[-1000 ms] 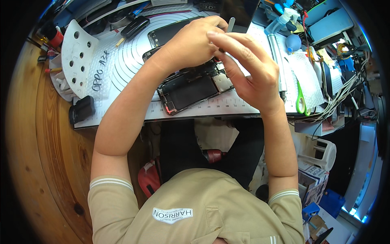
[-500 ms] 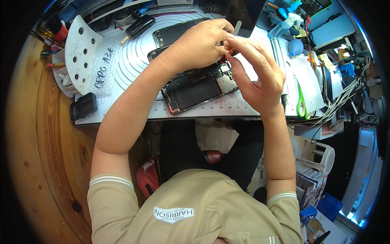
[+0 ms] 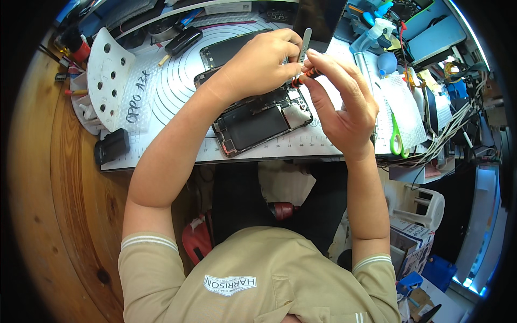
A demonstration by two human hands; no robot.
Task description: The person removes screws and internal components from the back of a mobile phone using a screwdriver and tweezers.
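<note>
An opened smartphone (image 3: 256, 129) lies on the white mat below my hands, its dark battery and inner parts exposed. My left hand (image 3: 264, 56) is closed above the phone's far part. From its fingers rises the flat silver end of what look like tweezers (image 3: 306, 43); their tips are hidden. Between the thumb and fingers of my right hand (image 3: 347, 99) is a small orange-and-black screwdriver (image 3: 312, 74), slanting down leftward to the phone's upper right. Its tip cannot be made out. Behind my left hand lies a dark phone panel (image 3: 229, 48), partly covered.
Left on the bench stand a white holder with holes (image 3: 102, 78), bubble wrap (image 3: 137, 91) and a black block-like item (image 3: 112, 146). A black case-like object (image 3: 184, 40) lies farther back. At right are green scissors (image 3: 397, 137), a blue air blower (image 3: 389, 63) and bundled cables (image 3: 458, 129).
The screwdriver's handle now shows more plainly between my right fingers. The silver tool's end has shifted slightly left and up. Both hands stay over the phone.
</note>
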